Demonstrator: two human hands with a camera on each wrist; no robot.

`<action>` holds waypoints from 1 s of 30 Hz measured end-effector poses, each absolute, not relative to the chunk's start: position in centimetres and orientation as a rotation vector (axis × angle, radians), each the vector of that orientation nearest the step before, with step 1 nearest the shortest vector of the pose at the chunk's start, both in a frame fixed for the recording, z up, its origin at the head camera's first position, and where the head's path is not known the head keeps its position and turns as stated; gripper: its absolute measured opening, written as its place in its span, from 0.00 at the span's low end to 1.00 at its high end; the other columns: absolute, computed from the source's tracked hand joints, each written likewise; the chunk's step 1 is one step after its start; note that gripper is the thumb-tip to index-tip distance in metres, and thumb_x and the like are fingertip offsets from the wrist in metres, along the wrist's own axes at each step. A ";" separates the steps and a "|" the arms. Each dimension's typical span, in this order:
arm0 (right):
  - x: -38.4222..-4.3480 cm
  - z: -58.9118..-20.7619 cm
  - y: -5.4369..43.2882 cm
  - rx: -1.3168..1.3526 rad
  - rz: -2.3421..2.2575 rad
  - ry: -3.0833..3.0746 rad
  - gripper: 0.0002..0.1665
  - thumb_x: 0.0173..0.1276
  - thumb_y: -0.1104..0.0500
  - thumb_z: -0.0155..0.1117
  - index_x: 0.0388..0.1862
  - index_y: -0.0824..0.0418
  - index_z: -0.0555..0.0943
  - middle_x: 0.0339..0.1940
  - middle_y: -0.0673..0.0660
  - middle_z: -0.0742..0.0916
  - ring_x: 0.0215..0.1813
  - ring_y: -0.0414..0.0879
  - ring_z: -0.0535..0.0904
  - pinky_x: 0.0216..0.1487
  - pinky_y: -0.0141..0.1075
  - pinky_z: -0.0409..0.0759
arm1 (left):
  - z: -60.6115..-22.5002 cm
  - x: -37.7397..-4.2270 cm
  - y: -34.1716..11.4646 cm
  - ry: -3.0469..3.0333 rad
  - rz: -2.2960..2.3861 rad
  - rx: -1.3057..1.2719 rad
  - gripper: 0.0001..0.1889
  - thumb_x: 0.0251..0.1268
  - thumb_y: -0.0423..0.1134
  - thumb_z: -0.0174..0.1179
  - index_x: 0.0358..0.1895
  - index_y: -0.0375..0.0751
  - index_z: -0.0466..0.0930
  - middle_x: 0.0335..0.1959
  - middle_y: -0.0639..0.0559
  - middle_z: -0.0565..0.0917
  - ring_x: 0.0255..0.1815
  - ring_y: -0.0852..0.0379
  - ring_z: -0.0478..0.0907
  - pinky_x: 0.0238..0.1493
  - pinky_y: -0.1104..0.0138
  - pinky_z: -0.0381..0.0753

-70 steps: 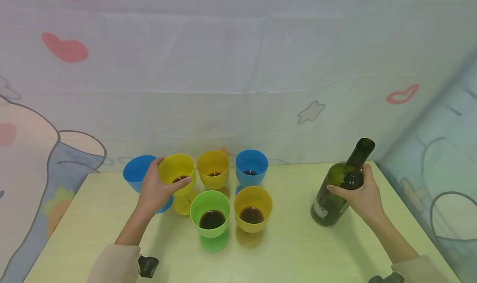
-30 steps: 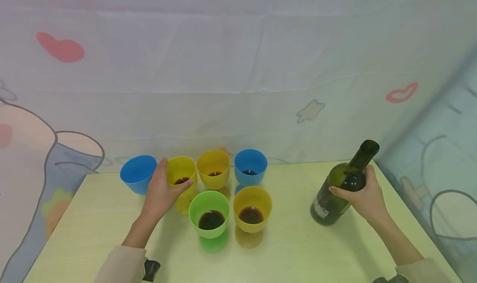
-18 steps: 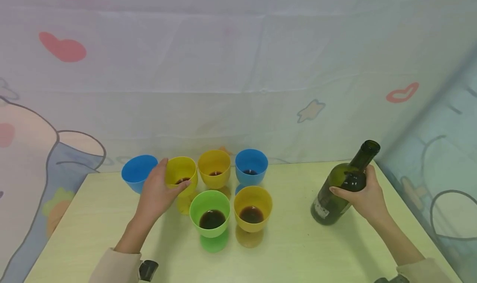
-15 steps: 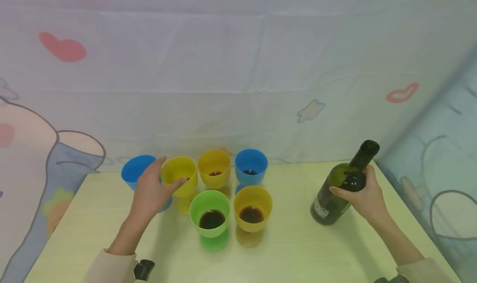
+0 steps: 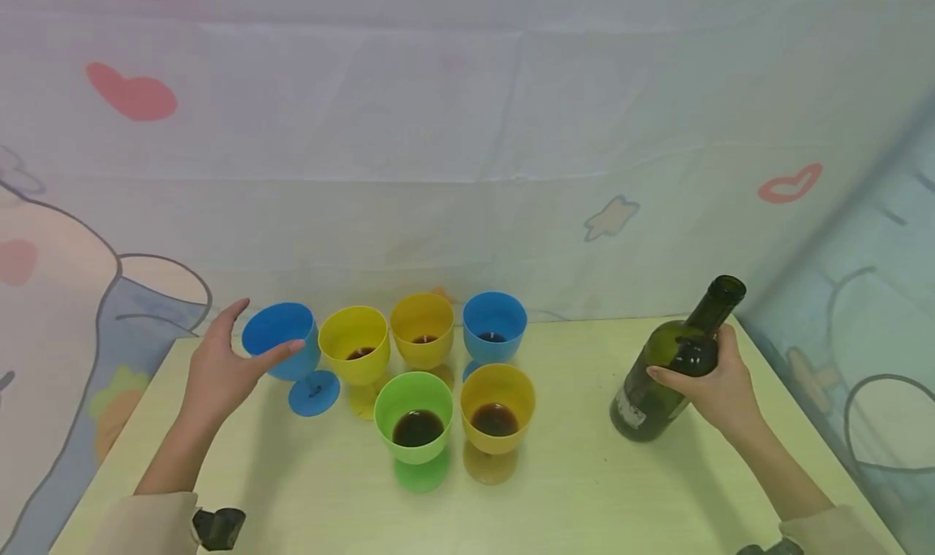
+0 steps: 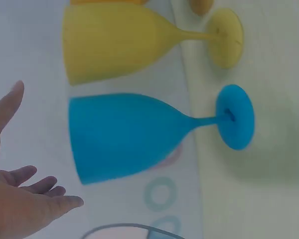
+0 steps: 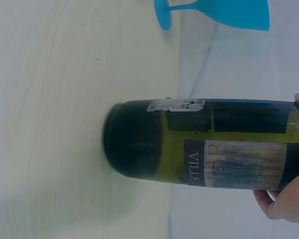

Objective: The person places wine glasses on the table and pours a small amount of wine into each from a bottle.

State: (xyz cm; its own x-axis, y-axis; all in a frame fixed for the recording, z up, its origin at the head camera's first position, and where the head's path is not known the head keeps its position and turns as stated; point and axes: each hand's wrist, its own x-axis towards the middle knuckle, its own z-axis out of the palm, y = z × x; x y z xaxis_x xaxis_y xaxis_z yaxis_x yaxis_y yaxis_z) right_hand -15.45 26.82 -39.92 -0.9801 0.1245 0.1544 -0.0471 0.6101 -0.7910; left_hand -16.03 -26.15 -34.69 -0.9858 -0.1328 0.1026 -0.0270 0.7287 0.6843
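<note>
My left hand (image 5: pixel 226 368) reaches beside the leftmost blue goblet (image 5: pixel 301 365), thumb and fingers spread around its bowl in the head view. The left wrist view shows the fingers (image 6: pixel 45 209) spread near the rim of that blue goblet (image 6: pixel 124 137), with nothing held. To its right is a yellow goblet (image 5: pixel 356 372) with a little dark liquid inside. On the right, my right hand (image 5: pixel 719 389) grips a dark green wine bottle (image 5: pixel 643 393) around its upper body. The bottle's base (image 7: pixel 132 139) sits on the table, and its mouth is uncorked.
An orange-yellow goblet (image 5: pixel 422 352) and another blue goblet (image 5: pixel 494 348) stand at the back. In front are a green goblet (image 5: pixel 413 455) and a second orange-yellow goblet (image 5: pixel 498 444). All four hold dark liquid. A printed cloth (image 5: pixel 467 133) hangs behind the pale table (image 5: pixel 577 498).
My left hand has let go of the yellow goblet and moved left to the blue goblet. The right hand and bottle have stayed nearly still.
</note>
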 end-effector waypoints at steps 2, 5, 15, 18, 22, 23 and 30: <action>-15.4 -39.9 26.9 -0.065 1.302 -2.640 0.48 0.53 0.53 0.71 0.62 0.64 0.51 0.54 0.71 0.68 0.53 0.68 0.67 0.45 0.58 0.69 | -35.2 -16.3 -26.7 -2.797 -1.119 0.144 0.52 0.54 0.55 0.62 0.71 0.33 0.40 0.69 0.29 0.47 0.65 0.27 0.47 0.53 0.34 0.56; -15.5 -39.8 26.9 -0.065 1.295 -2.640 0.48 0.53 0.53 0.71 0.62 0.64 0.52 0.54 0.70 0.69 0.53 0.67 0.67 0.45 0.58 0.69 | -36.1 -16.7 -27.3 -2.807 -1.144 0.141 0.53 0.53 0.55 0.63 0.71 0.32 0.37 0.69 0.28 0.45 0.65 0.27 0.45 0.53 0.33 0.54; -15.5 -39.8 26.9 -0.070 1.300 -2.645 0.48 0.52 0.52 0.71 0.62 0.64 0.52 0.54 0.70 0.69 0.53 0.67 0.68 0.45 0.58 0.69 | -37.9 -18.3 -28.1 -2.853 -1.211 0.120 0.57 0.53 0.54 0.64 0.70 0.33 0.30 0.69 0.27 0.43 0.64 0.25 0.47 0.54 0.35 0.57; -15.5 -39.8 26.8 -0.062 1.300 -2.642 0.47 0.52 0.53 0.71 0.61 0.64 0.52 0.54 0.70 0.69 0.53 0.67 0.68 0.45 0.58 0.69 | -38.3 -18.6 -28.1 -2.865 -1.216 0.136 0.57 0.52 0.54 0.64 0.70 0.34 0.29 0.69 0.27 0.42 0.62 0.24 0.48 0.53 0.35 0.59; -15.5 -39.9 26.8 -0.059 1.300 -2.639 0.47 0.53 0.53 0.71 0.62 0.64 0.52 0.54 0.71 0.69 0.53 0.67 0.68 0.45 0.58 0.69 | -38.7 -18.7 -27.9 -2.837 -1.249 0.169 0.57 0.52 0.54 0.64 0.71 0.36 0.29 0.69 0.27 0.42 0.62 0.24 0.49 0.53 0.35 0.59; -15.5 -39.9 26.9 -0.059 1.301 -2.639 0.48 0.53 0.53 0.71 0.62 0.64 0.52 0.54 0.71 0.69 0.53 0.67 0.68 0.45 0.58 0.69 | -38.7 -18.7 -27.8 -2.826 -1.260 0.178 0.57 0.52 0.54 0.64 0.71 0.36 0.29 0.69 0.27 0.42 0.62 0.24 0.49 0.53 0.35 0.59; -15.5 -39.9 27.0 -0.066 1.303 -2.643 0.48 0.53 0.52 0.71 0.62 0.63 0.51 0.55 0.70 0.69 0.54 0.67 0.67 0.45 0.58 0.69 | -38.9 -18.6 -27.6 -2.791 -1.325 0.226 0.57 0.54 0.54 0.63 0.71 0.38 0.27 0.69 0.27 0.41 0.63 0.25 0.47 0.55 0.35 0.57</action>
State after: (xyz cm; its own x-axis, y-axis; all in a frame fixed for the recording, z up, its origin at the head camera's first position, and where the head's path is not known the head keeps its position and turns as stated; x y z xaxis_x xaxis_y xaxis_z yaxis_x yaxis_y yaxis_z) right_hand -15.46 26.97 -39.93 -0.9803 0.1248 0.1531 -0.0454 0.6120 -0.7896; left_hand -18.65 -27.56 -38.93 -0.9884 -0.1500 -0.0229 -0.1126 0.6236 0.7736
